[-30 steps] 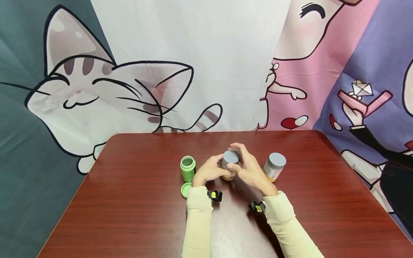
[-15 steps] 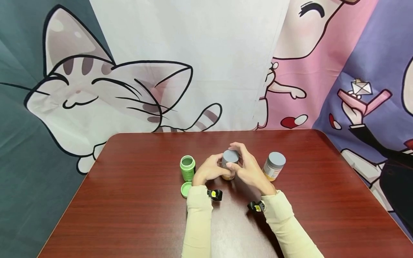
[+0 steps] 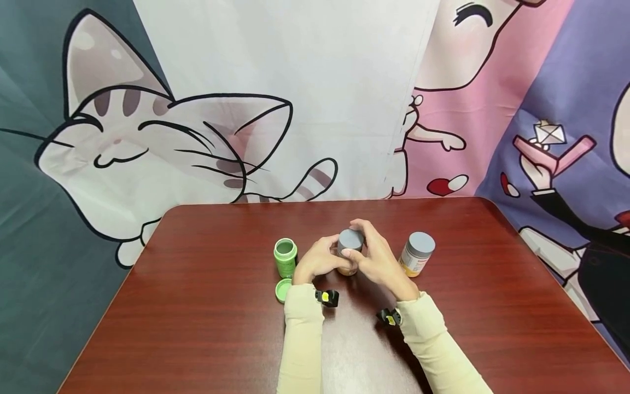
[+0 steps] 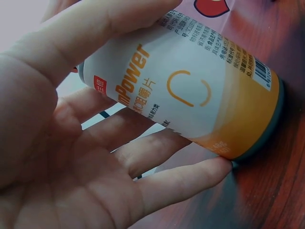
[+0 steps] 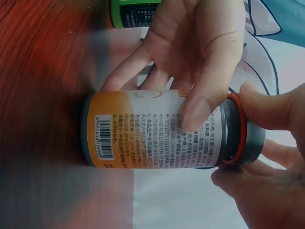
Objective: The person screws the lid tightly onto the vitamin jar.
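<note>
lying nearest are two pale yellow sleeves [image 3: 302,339] over a reddish-brown table [image 3: 197,317], with a small black device [image 3: 327,298] at each wrist. a green lid [image 3: 283,290] lies beside the left wrist and is partly covered by it. farther in, the left hand [image 3: 320,258] grips the body of an orange-and-white bottle [image 5: 152,143], thumb on one side, fingers on the other. the right hand [image 3: 379,262] pinches its grey cap [image 5: 252,136]; an orange-red ring shows at the cap. the bottle is upright on the table, between both hands. to the left, an open green bottle [image 3: 285,260] stands upright, just behind the green lid. to the right, a second grey-capped bottle [image 3: 417,254] stands just beside the right hand. beyond the table's far edge hangs a cloth backdrop [image 3: 320,71] printed with a cartoon cat [image 3: 118,142].
</note>
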Demonstrator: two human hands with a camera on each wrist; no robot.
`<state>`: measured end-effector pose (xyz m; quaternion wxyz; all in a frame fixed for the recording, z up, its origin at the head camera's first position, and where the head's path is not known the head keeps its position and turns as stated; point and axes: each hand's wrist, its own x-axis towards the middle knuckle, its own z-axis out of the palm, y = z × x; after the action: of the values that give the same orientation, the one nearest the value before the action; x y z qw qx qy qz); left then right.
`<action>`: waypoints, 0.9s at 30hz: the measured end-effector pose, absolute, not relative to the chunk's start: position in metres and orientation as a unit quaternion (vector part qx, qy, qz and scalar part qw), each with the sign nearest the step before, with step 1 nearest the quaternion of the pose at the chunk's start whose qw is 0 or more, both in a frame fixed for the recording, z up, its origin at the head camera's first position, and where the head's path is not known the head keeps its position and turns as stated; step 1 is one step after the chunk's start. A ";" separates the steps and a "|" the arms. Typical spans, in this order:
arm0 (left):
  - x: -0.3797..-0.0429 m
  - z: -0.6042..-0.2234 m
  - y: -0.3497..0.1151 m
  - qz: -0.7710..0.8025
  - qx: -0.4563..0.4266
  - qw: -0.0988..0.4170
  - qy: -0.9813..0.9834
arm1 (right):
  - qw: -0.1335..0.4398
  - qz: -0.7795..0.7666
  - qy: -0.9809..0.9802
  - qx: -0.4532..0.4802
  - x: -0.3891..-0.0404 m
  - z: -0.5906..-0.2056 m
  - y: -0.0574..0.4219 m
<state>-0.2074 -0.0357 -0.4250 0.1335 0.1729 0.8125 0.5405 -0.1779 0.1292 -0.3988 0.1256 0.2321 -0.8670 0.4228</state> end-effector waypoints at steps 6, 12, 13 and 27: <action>-0.207 -0.425 -0.035 0.541 0.170 0.131 0.813 | 0.170 0.389 -0.883 0.200 -0.178 -0.401 0.124; -0.208 -0.426 -0.036 0.539 0.175 0.129 0.814 | 0.188 0.381 -0.888 0.178 -0.177 -0.403 0.119; -0.208 -0.426 -0.036 0.537 0.175 0.127 0.816 | 0.188 0.381 -0.887 0.178 -0.177 -0.403 0.119; -0.208 -0.425 -0.037 0.556 0.175 0.143 0.800 | 0.064 0.467 -0.843 0.259 -0.177 -0.391 0.135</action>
<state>-0.2079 -0.0366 -0.4253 0.1430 0.1749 0.7999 0.5560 -0.1771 0.1354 -0.3913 0.0644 0.2593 -0.8427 0.4673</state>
